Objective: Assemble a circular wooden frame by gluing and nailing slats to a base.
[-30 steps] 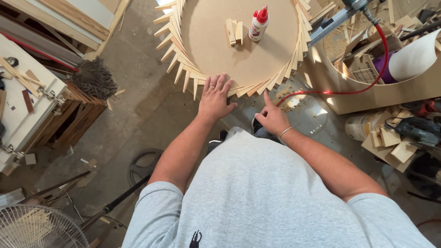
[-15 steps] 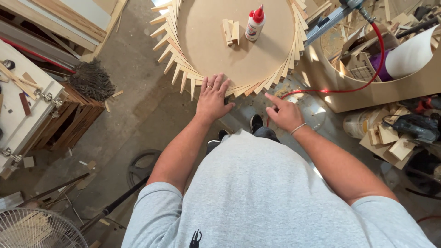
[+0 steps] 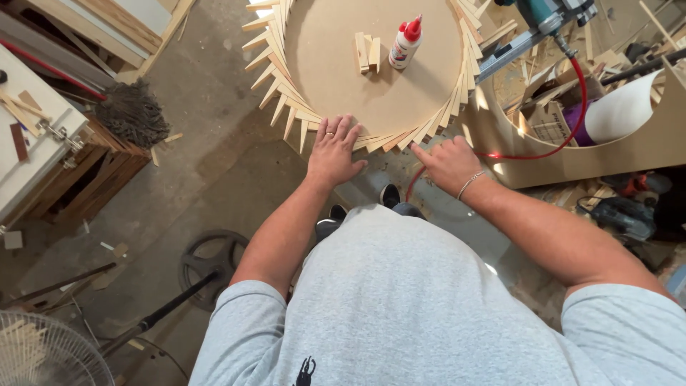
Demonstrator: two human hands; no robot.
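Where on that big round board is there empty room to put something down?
The round board is bare on its left half, between the ring of wooden wedges and the small wood blocks, and near the left hand. It is crowded around the blocks and glue bottle, and along the rim.

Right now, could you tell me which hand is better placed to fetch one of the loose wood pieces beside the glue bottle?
Probably the right hand: only its fingertip touches the shims. The left hand lies flat, pressing the rim. The pieces lie about equally far from both.
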